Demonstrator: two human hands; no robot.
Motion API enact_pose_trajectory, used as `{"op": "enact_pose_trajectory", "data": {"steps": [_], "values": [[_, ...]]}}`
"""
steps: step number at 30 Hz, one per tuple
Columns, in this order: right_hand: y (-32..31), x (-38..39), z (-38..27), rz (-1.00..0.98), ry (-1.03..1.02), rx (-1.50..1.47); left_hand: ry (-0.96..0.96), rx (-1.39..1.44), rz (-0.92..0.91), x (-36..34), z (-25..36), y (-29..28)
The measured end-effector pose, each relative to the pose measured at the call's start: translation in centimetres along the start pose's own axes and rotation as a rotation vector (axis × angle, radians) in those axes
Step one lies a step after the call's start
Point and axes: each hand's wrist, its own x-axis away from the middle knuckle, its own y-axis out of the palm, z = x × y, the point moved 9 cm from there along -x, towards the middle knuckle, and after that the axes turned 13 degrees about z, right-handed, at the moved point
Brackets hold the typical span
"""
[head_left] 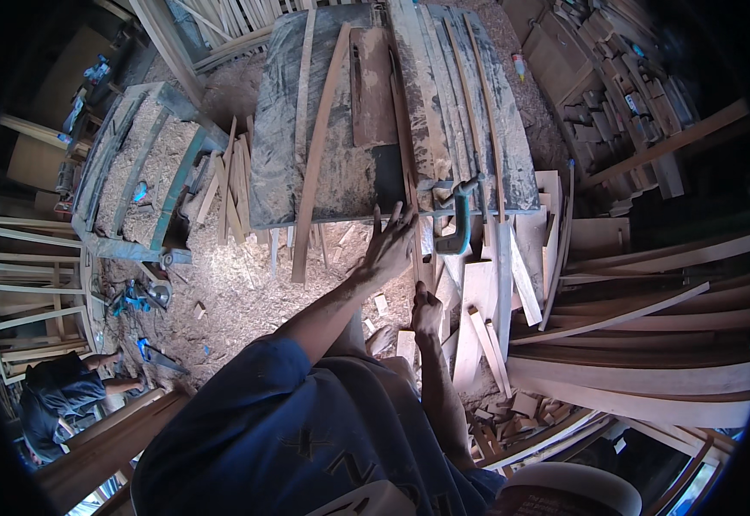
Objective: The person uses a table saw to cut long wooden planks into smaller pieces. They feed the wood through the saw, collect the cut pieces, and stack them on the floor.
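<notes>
Green clamp stands just beside the wooden strip.

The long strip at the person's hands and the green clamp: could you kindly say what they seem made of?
The strip: apparently bare wood, from its matt brown surface; species unclear. The clamp: probably painted metal, from its even green frame and greyish upper parts.
</notes>
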Motion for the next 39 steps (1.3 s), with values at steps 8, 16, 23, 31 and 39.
{"op": "enact_pose_trajectory", "data": {"steps": [8, 16, 23, 31, 39], "values": [[1.0, -1.4, -2.2, 0.017, -0.016, 0.005, 0.01, -0.042, -0.009, 0.7, 0.6, 0.5], [3.2, -4.3, -4.8, 0.022, -0.08, -0.047, 0.002, -0.062, -0.059, -2.0, -1.1, 0.3], [5.0, -6.5, -6.2, 0.046, -0.057, -0.024, 0.009, -0.113, -0.026, -5.2, -2.5, 0.0], [7.0, -9.1, -7.1, -0.027, -0.006, 0.09, 0.006, -0.111, -0.065, -7.5, -4.3, 0.9], [7.9, -10.6, -9.6, 0.085, -0.177, -0.114, 0.012, -0.138, -0.094, -9.1, -5.5, 1.4]]}}
